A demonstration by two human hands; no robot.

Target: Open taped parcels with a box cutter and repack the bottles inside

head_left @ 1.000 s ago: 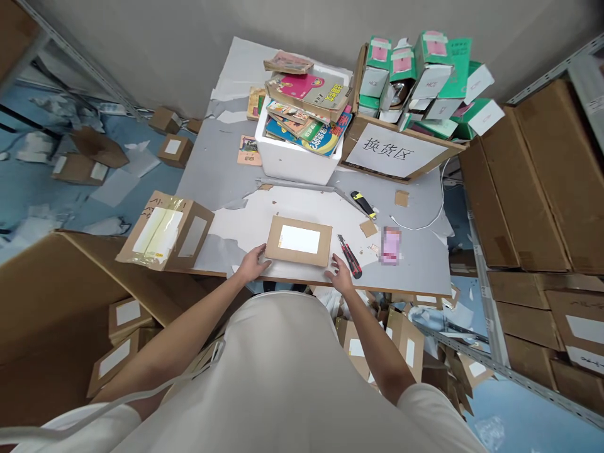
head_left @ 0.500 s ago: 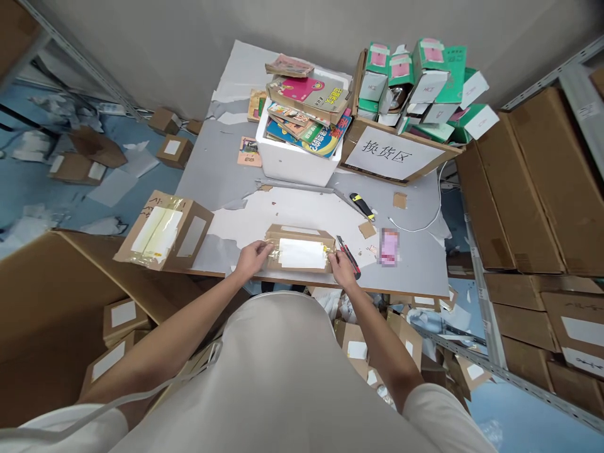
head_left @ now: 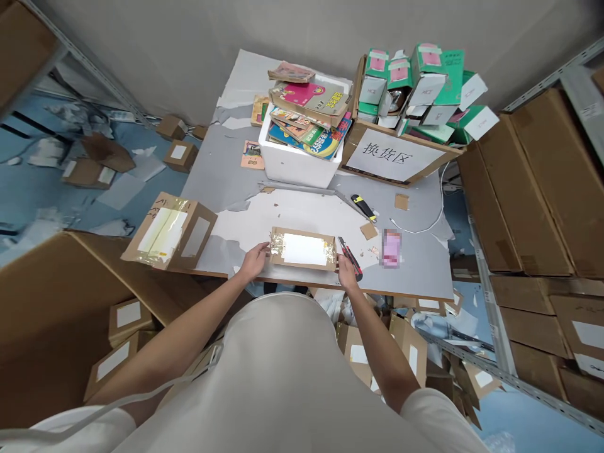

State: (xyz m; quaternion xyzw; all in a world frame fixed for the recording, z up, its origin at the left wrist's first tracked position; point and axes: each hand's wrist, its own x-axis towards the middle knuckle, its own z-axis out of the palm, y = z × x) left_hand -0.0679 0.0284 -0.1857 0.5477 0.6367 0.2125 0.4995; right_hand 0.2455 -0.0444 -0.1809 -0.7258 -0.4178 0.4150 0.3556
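Observation:
A small cardboard box (head_left: 304,250) with a white label and clear tape over its ends is held between my two hands at the table's front edge. My left hand (head_left: 255,261) grips the box's left end. At its right end, the fingers of my right hand (head_left: 346,270) press against the side, partly hidden by the box. Just beyond that hand lies a red and black utility knife (head_left: 350,258). A larger taped cardboard box (head_left: 172,231) stands to the left, on the table's corner.
Behind are a white foam box (head_left: 302,165) of books and a carton (head_left: 401,154) of green boxes. A yellow-black cutter (head_left: 363,208), a cardboard scrap (head_left: 369,231) and a pink blurred item (head_left: 391,248) lie on the table (head_left: 415,277). A big open carton (head_left: 42,302) stands left; shelving (head_left: 500,314) right.
The small box has tipped so that its labelled face turns upward and its back side no longer shows. My hands have slid down to its ends; the view has shifted slightly.

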